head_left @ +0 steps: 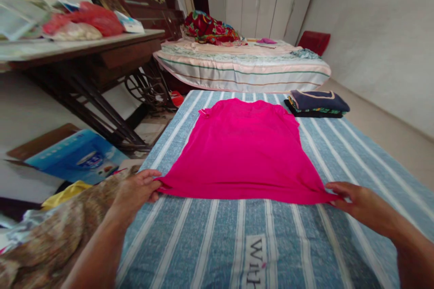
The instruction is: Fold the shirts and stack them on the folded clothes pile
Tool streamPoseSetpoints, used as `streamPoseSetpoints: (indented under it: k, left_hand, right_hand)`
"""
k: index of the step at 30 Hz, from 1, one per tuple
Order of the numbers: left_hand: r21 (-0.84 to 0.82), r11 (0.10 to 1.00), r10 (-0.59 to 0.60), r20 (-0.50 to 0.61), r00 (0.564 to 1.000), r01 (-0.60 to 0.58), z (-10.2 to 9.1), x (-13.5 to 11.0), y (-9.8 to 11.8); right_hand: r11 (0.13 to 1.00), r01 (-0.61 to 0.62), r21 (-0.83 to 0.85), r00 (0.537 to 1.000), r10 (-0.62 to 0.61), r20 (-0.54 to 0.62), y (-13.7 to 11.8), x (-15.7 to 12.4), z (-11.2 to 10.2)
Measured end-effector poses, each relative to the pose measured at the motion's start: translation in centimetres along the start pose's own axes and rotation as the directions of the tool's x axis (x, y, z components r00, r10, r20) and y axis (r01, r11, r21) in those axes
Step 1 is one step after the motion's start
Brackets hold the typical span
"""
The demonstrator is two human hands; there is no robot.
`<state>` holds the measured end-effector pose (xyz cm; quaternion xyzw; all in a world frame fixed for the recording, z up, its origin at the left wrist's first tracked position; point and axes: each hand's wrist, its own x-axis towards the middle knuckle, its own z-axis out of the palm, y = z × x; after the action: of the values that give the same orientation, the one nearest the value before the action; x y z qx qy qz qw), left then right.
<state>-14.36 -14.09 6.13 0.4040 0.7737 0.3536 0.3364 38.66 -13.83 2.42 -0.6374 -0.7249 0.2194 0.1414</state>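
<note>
A bright pink T-shirt [244,149] lies spread out on the blue and white striped bed cover [210,235], its neck at the far side and its hem toward me. My left hand [140,187] pinches the hem's left corner between thumb and fingers. At the opposite corner, my right hand [352,198] is closed on the hem in the same way. Between the two hands the hem is stretched nearly straight, with a few creases along it. Both short sleeves lie out to the sides, the left one slightly bunched.
Folded clothes [317,103] are stacked at the bed's far right. Beyond stands another bed [244,70] with a red floral blanket [213,27]. To the left are a sewing machine table [135,40] carrying plastic bags [88,20], a blue box [81,156] and heaped patterned cloth [61,235].
</note>
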Motion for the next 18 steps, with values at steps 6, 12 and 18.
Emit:
streamPoseSetpoints:
  k: [6,12,18]
  left_hand:
    - [-0.074,0.997,-0.009,-0.027,1.000,0.007,-0.1,0.6,-0.6]
    - [-0.100,0.994,0.036,-0.027,0.999,-0.039,0.1,-0.2,-0.3]
    - [-0.124,0.991,0.050,-0.017,0.999,-0.052,0.0,-0.3,-0.8]
  right_hand:
    - [0.924,0.330,-0.193,0.935,-0.349,-0.070,-8.1,-0.3,2.3]
    - [0.818,0.523,-0.240,0.851,-0.517,0.091,-16.6,1.3,7.9]
    - [0.803,0.432,-0.410,0.902,-0.394,0.179,-18.8,2.5,9.5]
